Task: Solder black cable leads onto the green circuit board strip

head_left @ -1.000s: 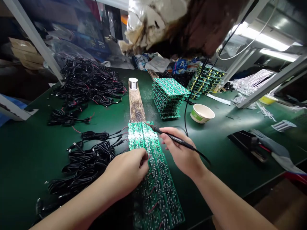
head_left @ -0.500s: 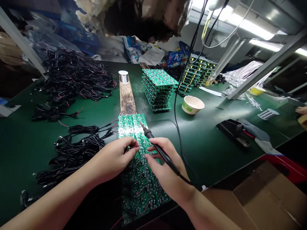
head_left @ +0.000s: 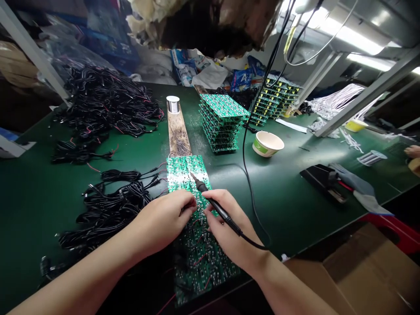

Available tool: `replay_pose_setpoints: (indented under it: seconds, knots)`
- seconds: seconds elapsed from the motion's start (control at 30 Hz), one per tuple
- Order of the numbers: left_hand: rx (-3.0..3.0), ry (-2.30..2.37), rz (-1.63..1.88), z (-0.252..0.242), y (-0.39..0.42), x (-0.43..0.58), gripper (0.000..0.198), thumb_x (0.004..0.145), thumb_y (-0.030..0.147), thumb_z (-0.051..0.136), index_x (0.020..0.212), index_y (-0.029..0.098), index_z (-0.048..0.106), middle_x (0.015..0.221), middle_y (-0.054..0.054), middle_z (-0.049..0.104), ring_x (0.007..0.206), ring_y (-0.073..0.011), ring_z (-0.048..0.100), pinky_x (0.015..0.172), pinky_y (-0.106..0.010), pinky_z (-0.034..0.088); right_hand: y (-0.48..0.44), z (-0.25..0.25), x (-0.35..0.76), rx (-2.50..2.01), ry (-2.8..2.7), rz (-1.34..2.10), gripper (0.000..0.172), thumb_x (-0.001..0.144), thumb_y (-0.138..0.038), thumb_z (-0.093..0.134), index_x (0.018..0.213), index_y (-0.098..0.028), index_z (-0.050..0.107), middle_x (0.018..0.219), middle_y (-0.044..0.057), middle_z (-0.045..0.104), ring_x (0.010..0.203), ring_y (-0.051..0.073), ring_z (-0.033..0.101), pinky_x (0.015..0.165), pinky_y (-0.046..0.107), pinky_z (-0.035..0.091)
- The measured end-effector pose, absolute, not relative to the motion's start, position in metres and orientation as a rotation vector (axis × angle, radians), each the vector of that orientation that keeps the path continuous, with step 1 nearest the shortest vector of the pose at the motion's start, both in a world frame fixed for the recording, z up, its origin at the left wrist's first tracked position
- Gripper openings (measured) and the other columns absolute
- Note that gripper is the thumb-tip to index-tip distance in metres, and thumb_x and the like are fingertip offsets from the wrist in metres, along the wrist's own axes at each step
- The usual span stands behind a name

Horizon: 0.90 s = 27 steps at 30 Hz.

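Green circuit boards (head_left: 187,168) lie in a long row in front of me, with short red wires standing out from several of them. Over the boards' left side, my left hand (head_left: 167,216) is pinched, a thin red wire (head_left: 189,204) just showing between thumb and forefinger. A black soldering iron (head_left: 219,211) is held like a pen in my right hand (head_left: 231,227). Its tip points up and left over the lit part of the boards; whether it touches them I cannot tell. Coiled black cables (head_left: 121,199) lie left of the boards, red wire ends towards them.
Behind the boards, a solder spool (head_left: 173,106) stands on a stained wooden strip (head_left: 179,133). Stacked boards (head_left: 221,124), a paper bowl (head_left: 268,144) and a black tool (head_left: 323,181) are to the right. The iron's cord (head_left: 245,162) hangs nearby. A cable heap (head_left: 108,100) lies back left.
The whole view has shifted slightly, so things sit a little further right. My left fingers have turned inward and hide more of the red wire; both hands remain over the boards.
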<state>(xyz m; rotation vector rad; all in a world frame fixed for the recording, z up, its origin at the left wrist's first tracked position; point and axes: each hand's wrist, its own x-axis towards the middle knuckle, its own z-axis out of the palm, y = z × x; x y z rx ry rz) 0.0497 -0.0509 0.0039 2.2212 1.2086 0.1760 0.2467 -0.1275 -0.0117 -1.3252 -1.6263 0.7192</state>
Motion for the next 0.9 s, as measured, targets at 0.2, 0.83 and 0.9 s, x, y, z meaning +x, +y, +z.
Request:
replay_pose_setpoints:
  seconds: [0.2, 0.83, 0.9]
  knots:
    - [2.433, 1.376, 0.033, -0.003, -0.059, 0.058, 0.024, 0.106, 0.033, 0.042, 0.093, 0.024, 0.059, 0.1, -0.004, 0.071, 0.087, -0.0222, 0.065, 0.07, -0.035, 0.038, -0.15, 0.01, 0.276, -1.455, -1.591, 0.544, 0.019, 0.103, -0.026, 0.068, 0.121, -0.031, 0.072, 0.108, 0.001, 0.075, 0.086, 0.015, 0.074, 0.082, 0.027, 0.065]
    - [2.339, 1.389, 0.003, 0.001, -0.058, 0.059, 0.02, 0.099, 0.036, 0.046, 0.084, 0.024, 0.054, 0.088, -0.002, 0.068, 0.077, -0.0214, 0.058, 0.066, -0.035, 0.031, -0.177, 0.027, 0.284, -1.647, -1.454, 0.701, 0.022, 0.104, -0.041, 0.063, 0.102, -0.026, 0.08, 0.078, 0.0, 0.081, 0.065, 0.016, 0.076, 0.057, 0.021, 0.061]
    - [2.336, 1.384, 0.008, 0.001, -0.058, 0.059, 0.021, 0.099, 0.037, 0.046, 0.084, 0.024, 0.054, 0.088, -0.003, 0.067, 0.077, -0.0217, 0.058, 0.066, -0.035, 0.031, -0.178, 0.028, 0.284, -1.655, -1.456, 0.714, 0.023, 0.105, -0.042, 0.063, 0.103, -0.026, 0.08, 0.081, 0.001, 0.082, 0.067, 0.017, 0.077, 0.058, 0.022, 0.063]
